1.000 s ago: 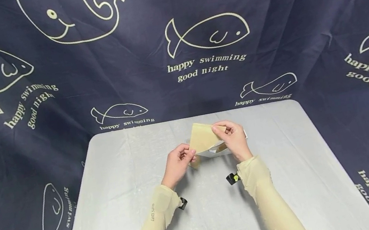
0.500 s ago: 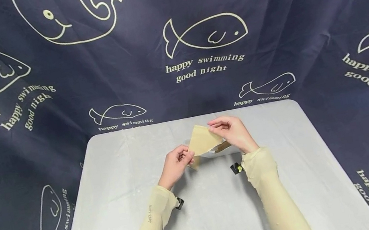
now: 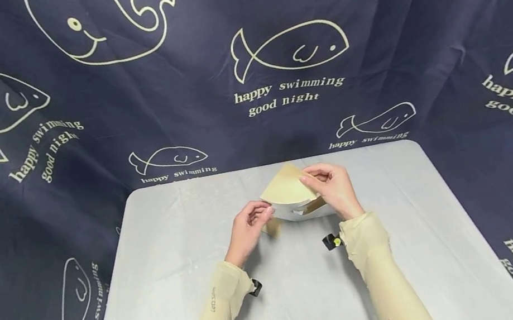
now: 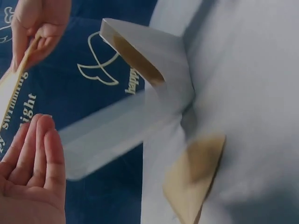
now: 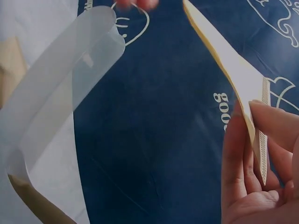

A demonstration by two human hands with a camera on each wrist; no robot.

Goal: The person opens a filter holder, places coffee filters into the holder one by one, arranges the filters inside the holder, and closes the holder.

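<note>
My right hand point(image 3: 335, 189) pinches a tan paper coffee filter point(image 3: 288, 186) by its right edge, thumb against the near face. In the right wrist view the filter point(image 5: 238, 79) shows a crimped seam along one side. My left hand point(image 3: 248, 229) is by the filter's lower left corner; in the left wrist view its fingers point(image 4: 39, 154) lie together, slightly bent, with nothing seen between them. Below the filter stands a pale box point(image 3: 295, 211) with a brown opening. Its long translucent flap point(image 4: 107, 135) reaches toward the left fingertips.
Another tan piece of paper point(image 4: 196, 168) lies on the white table point(image 3: 188, 239) beside the box, partly behind the left hand in the head view. A dark blue curtain point(image 3: 204, 89) with fish prints hangs behind and to both sides.
The filter has turned, its top corner shifting right, and sits farther from the left fingers. My right hand has moved slightly right and changed its hold on the edge.
</note>
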